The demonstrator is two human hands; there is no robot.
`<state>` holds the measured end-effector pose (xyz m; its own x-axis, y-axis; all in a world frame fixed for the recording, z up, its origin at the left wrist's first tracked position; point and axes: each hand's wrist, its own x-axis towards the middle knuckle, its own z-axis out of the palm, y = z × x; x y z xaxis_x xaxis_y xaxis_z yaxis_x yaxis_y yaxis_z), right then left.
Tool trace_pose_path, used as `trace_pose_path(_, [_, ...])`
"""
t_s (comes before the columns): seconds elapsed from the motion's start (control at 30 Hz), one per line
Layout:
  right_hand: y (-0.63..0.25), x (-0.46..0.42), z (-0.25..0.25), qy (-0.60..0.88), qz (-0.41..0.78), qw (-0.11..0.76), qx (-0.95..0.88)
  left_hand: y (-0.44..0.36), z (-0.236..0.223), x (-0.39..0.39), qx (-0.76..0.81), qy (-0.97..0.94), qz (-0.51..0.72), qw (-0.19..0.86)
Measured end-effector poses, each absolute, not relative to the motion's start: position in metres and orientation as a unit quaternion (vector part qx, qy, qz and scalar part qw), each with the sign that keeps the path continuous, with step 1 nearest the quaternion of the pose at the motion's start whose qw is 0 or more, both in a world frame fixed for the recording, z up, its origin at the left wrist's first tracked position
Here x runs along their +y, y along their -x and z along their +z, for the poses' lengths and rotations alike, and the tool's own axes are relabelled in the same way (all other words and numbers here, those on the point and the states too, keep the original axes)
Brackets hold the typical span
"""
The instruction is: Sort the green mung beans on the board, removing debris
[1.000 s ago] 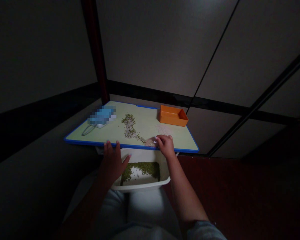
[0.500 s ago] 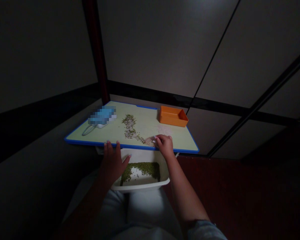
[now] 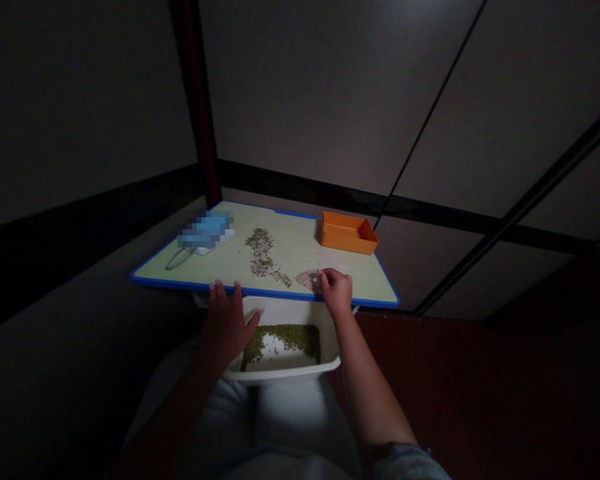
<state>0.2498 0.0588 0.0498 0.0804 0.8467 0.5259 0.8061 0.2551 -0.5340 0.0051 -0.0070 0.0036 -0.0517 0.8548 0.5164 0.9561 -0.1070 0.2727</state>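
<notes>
My left hand (image 3: 229,327) is spread open, its fingertips at the front edge of the small pale-green table (image 3: 300,243) and its thumb over the white basin (image 3: 285,375). Green beans, apparently mung beans (image 3: 303,339), lie in that basin, with part of its bottom showing. Fingers curled and pinched together, my right hand (image 3: 337,290) rests on the tabletop near the front edge. Tiny white specks show by its fingertips; whether it holds anything is too small to tell. To its left, a scattered trail of small green beans (image 3: 261,257) runs across the table.
An orange open box (image 3: 347,235) stands at the table's back right corner. At the left lies a blurred blue item (image 3: 207,230) with a grey loop. Panelled walls rise behind and to the left. The basin sits at my lap under the table's front edge.
My right hand has shifted slightly to the right, away from the end of the bean trail, uncovering more of the tabletop. My left hand stays in place.
</notes>
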Motion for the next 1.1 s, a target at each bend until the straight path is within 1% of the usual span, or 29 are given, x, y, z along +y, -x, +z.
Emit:
trace_pose_path(0.23, [-0.244, 0.067, 0.056, 0.634, 0.0, 0.391, -0.667, -0.006, 0.006, -0.008, -0.67, 0.677, -0.295, 0.076])
trace_pose_path(0.37, [-0.235, 0.074, 0.063, 0.622, -0.013, 0.37, -0.69, -0.006, 0.007, -0.008, -0.672, 0.678, -0.289, 0.072])
trace_pose_path(0.5, [-0.229, 0.077, 0.065, 0.592, 0.008, 0.353, -0.724, -0.006, 0.006, -0.008, -0.671, 0.677, -0.292, 0.078])
trace_pose_path(0.6, [-0.231, 0.078, 0.063, 0.572, 0.037, 0.363, -0.735, -0.006, 0.005, -0.009, -0.67, 0.677, -0.293, 0.079])
trace_pose_path(0.73, [-0.238, 0.076, 0.056, 0.549, 0.07, 0.406, -0.727, -0.006, 0.007, -0.009, -0.674, 0.677, -0.287, 0.07])
trace_pose_path(0.87, [-0.246, 0.073, 0.05, 0.544, 0.076, 0.44, -0.71, -0.006, 0.008, -0.009, -0.674, 0.678, -0.285, 0.066])
trace_pose_path(1.1, [-0.248, 0.068, 0.05, 0.564, 0.056, 0.413, -0.713, -0.006, 0.009, -0.01, -0.675, 0.678, -0.284, 0.062])
